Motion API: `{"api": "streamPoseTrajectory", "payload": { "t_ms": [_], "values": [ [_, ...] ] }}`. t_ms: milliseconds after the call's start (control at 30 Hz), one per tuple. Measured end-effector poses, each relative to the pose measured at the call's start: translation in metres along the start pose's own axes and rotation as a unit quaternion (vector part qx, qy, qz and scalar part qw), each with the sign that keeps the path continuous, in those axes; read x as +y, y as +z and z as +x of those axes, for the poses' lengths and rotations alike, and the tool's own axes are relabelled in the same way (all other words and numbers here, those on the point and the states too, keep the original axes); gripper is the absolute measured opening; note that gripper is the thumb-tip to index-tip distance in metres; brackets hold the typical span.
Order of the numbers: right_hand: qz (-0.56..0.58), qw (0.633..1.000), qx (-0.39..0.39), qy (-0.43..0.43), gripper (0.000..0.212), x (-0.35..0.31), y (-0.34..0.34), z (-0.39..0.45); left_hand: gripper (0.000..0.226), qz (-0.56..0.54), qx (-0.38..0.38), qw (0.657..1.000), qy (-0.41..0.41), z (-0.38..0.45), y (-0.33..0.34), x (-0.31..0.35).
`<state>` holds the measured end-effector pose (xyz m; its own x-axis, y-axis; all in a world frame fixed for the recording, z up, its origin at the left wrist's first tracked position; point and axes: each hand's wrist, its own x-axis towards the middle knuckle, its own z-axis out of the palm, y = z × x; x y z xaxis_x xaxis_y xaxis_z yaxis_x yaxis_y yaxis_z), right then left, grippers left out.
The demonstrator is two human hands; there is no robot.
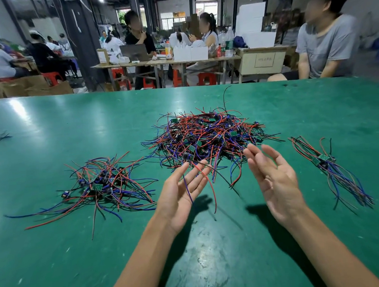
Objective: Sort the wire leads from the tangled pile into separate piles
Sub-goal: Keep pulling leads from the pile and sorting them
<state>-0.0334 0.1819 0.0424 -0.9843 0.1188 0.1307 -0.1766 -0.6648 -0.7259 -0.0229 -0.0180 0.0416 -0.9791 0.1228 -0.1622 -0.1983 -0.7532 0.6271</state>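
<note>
A scuffed green table (57, 253) fills the lower view, in a workshop where people sit at tables at 12 o'clock. The tangled pile (208, 135) of red, blue and black wire leads with small green boards sits at the centre. A looser sorted pile (101, 185) lies at 9 o'clock, a straight bundle (329, 169) at 3 o'clock. White boxes (190, 53) stand on a far table, contents hidden. The left hand (180, 193) is spread, palm up, with a few leads (205, 178) draped across its fingers; the right hand (274, 177) is spread, holding nothing.
</note>
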Motion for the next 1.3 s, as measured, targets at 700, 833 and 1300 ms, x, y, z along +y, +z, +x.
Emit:
{"api": "streamPoseTrajectory", "payload": {
  "t_ms": [700,833,1300],
  "values": [
    [-0.283,0.926,-0.243,0.050,0.040,0.023,0.006,-0.020,0.026,0.166,-0.005,0.985,0.050,-0.001,-0.003,-0.017],
    [-0.293,0.935,-0.198,0.020,0.023,0.016,0.004,-0.018,0.018,0.140,0.023,0.989,0.038,0.001,0.000,-0.016],
    [-0.240,0.967,-0.043,0.076,0.033,0.012,-0.008,-0.006,0.020,0.189,0.069,0.978,0.056,-0.004,0.000,-0.011]
  ]
}}
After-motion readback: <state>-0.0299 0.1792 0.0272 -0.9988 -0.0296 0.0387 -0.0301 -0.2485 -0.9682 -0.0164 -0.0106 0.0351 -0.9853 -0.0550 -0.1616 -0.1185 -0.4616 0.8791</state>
